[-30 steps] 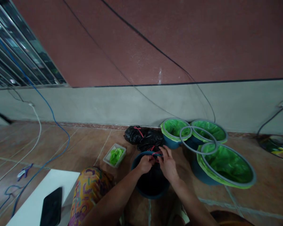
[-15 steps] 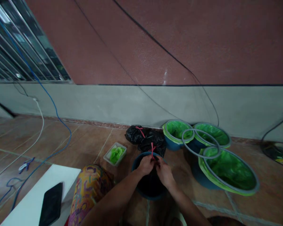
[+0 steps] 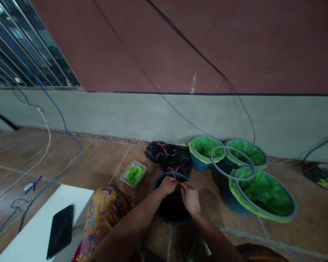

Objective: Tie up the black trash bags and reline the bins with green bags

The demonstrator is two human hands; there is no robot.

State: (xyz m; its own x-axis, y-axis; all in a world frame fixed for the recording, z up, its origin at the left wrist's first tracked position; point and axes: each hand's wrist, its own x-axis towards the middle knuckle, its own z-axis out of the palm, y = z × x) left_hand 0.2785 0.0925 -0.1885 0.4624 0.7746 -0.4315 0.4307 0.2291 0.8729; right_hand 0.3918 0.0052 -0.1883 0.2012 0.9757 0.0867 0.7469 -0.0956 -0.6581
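Observation:
Over a dark blue bucket (image 3: 157, 213) on the floor, my two hands meet fingertip to fingertip. My left hand (image 3: 168, 185) pinches the red tie string (image 3: 175, 174) at the neck of a black garbage bag (image 3: 176, 203) inside the bucket. Closed on the same string from the other side is my right hand (image 3: 190, 199). Loops of the string stick up above my fingers; the knot itself is hidden. Just behind the bucket lie two filled black bags (image 3: 178, 160), the farther one (image 3: 154, 152) tied with a red string.
Three blue bins with green liners (image 3: 207, 147) stand on the right, a loose grey ring (image 3: 216, 165) across their rims. Left of the bucket is a clear tub (image 3: 122, 178) with green bags (image 3: 135, 174). A phone (image 3: 60, 231) rests on a white surface (image 3: 30, 238). Cables cross the floor.
The red string stood upright above my hands and now spreads in loops toward the back. My hands stay together over the bucket, and the view has tilted slightly.

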